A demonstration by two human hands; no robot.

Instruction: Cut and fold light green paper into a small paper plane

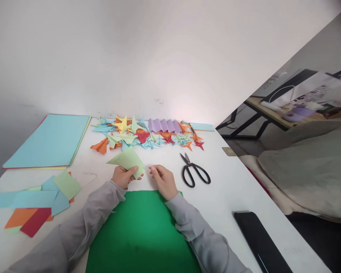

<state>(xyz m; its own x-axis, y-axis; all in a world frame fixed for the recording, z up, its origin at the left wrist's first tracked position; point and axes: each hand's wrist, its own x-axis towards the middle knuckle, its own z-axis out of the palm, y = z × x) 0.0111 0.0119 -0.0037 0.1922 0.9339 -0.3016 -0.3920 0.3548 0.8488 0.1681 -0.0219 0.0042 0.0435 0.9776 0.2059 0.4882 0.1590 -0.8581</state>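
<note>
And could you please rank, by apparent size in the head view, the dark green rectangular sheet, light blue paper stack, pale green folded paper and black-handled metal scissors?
1. Dark green sheet
2. Light blue paper stack
3. Pale green folded paper and black-handled scissors: too alike to rank

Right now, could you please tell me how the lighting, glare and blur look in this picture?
Head view: soft light, no harsh glare on the held green paper; a pale streak on the black slab; scissors fairly crisp; the bag at far right blurred and slanted.
</note>
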